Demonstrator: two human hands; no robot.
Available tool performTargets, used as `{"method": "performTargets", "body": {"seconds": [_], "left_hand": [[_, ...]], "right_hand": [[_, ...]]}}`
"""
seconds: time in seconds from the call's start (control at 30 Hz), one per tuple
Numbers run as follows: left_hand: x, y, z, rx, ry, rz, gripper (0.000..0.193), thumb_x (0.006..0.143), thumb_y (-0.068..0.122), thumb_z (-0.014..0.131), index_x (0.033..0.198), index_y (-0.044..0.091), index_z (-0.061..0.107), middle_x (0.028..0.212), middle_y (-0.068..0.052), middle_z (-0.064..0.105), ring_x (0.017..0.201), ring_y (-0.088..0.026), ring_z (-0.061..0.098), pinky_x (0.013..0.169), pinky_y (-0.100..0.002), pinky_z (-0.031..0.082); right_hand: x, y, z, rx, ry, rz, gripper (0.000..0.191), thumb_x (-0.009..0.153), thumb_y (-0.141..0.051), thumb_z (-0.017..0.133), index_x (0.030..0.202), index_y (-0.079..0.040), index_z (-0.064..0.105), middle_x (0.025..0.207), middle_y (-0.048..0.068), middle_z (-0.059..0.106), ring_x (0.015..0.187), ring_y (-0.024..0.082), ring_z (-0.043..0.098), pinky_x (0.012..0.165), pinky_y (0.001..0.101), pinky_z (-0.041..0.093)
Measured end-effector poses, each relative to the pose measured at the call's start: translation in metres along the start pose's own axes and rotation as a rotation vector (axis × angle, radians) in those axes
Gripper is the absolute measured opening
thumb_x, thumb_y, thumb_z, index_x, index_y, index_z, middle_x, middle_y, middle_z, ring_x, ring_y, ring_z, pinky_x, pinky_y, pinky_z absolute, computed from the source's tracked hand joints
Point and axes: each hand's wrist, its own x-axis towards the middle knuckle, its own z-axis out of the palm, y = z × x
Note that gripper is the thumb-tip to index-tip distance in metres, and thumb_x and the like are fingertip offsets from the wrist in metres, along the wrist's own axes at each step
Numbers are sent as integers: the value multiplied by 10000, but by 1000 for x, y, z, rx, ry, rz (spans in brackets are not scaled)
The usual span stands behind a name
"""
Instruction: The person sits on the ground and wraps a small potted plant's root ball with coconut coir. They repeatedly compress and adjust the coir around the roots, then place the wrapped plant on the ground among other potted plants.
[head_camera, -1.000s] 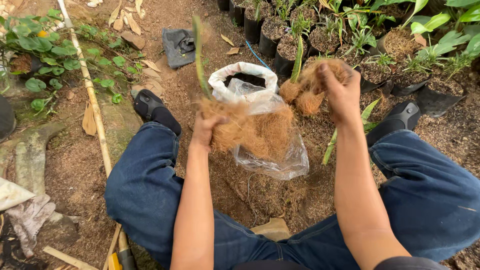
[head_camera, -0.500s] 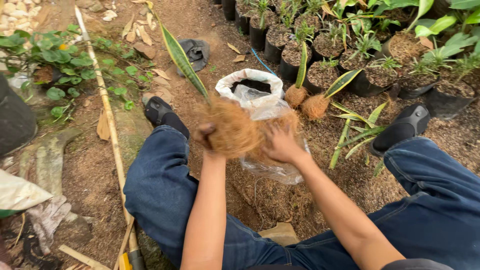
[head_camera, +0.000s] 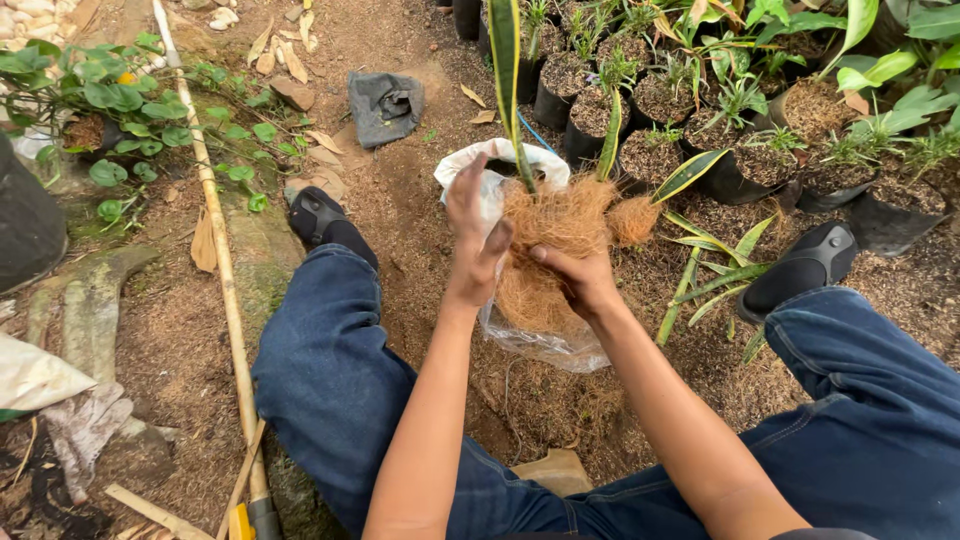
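Seen from above, both forearms reached up the middle of the frame. The right hand (head_camera: 580, 280) gripped a coconut-fibre bundle (head_camera: 550, 240) wrapped around a striped plant (head_camera: 505, 80), above a clear plastic bag (head_camera: 540, 335). The left hand (head_camera: 475, 235) curled against the fibre's left side, fingers half closed.

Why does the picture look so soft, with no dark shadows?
In the head view, light is even and dim, so the hands and brown fibre bundle cast only faint shadows; the tall striped leaf is sharp, not blurred; the bamboo pole bends slightly toward the edge, suggesting lens distortion.
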Motion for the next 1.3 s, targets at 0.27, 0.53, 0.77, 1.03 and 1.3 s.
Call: {"method": "performTargets", "body": {"seconds": [0.27,0.53,0.77,1.03,1.3], "left_hand": [[-10,-16,15,-462,-142,-511,217,997,208,739,1137,44,718,1005,-46,773,893,-119,731,785,-284,598],[-21,-29,32,-702,-76,-614,170,1039,131,679,1158,19,635,997,-21,691,900,-89,628,803,-249,526],[-23,-32,35,-939,-153,-680,180,1034,101,641,1203,51,609,1126,0,675,1049,-81,613,944,-241,499],[-10,-29,25,-989,18,-664,60,1017,72,654,1059,66,611,1036,-20,663,927,-106,626,844,-286,562],[-10,-43,-8,-854,134,-537,50,1080,57,667,1099,53,621,1018,-28,673,905,-117,608,818,-273,520]], "right_hand": [[7,7,-26,-83,131,37,731,665,-113,894,1302,-9,550,1165,170,681,1125,335,667,1061,516,522],[20,15,-55,-161,106,94,853,592,-203,937,1323,-16,540,1262,174,669,1234,321,627,1130,467,441],[23,17,-70,-161,164,187,708,615,-204,937,1205,72,661,1233,199,726,1259,327,637,1174,451,399],[16,21,-78,-187,177,216,663,622,-119,887,1213,76,660,1195,212,725,1228,342,623,1123,500,394],[19,8,-115,149,243,173,754,711,-194,833,1396,-34,559,1275,183,651,1105,304,607,1088,531,533]]}}
